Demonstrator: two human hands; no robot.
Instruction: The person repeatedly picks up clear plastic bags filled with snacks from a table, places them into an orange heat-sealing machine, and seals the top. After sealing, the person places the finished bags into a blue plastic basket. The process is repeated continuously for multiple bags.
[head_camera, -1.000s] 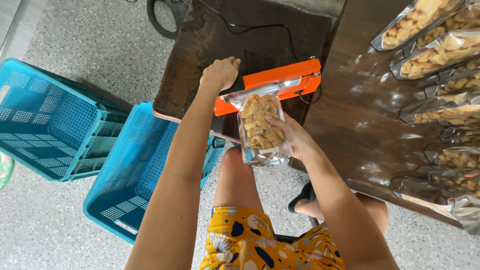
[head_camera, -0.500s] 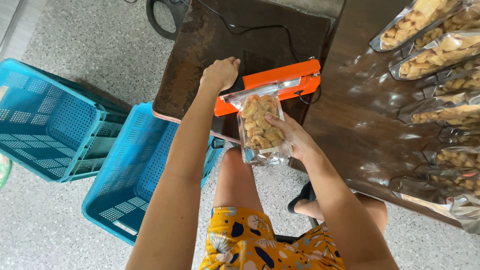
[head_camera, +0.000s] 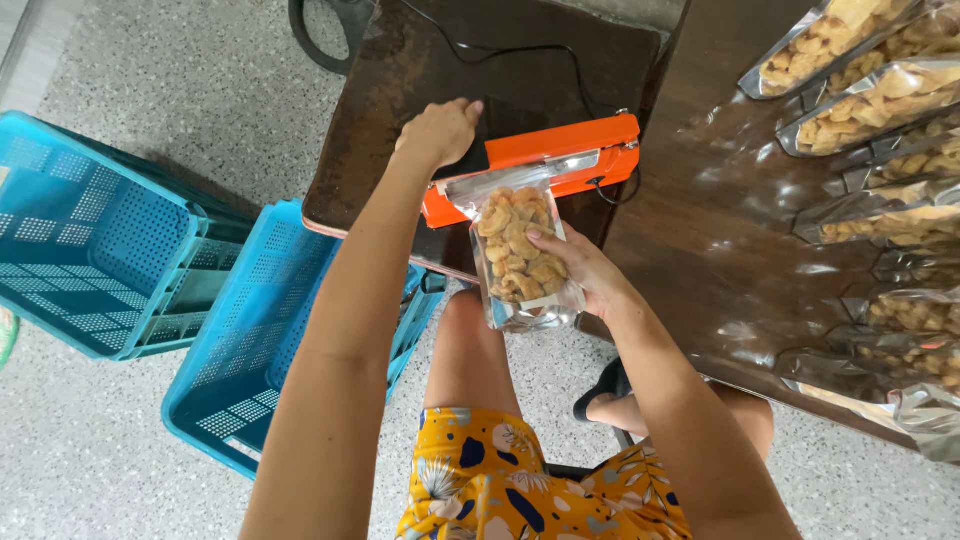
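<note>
On the dark table (head_camera: 520, 70) lies an orange heat sealer (head_camera: 560, 160), its long axis running left to right. Left of the sealer, on the floor, stand two blue crates (head_camera: 120, 240); right of it lie rows of filled bags (head_camera: 870, 100). A clear bag of snacks (head_camera: 520, 250) hangs lengthwise from the sealer, mouth inside its bar, bottom toward the person. Left hand (head_camera: 440, 130) presses the sealer's handle, grip closed; right hand (head_camera: 575, 265) clasps the bag.

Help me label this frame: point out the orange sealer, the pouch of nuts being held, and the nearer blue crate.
orange sealer (head_camera: 560, 150), head view, on its orange top bar.
pouch of nuts (head_camera: 518, 250), head view, on its clear front.
blue crate (head_camera: 270, 320), head view, on its perforated inner wall.
</note>
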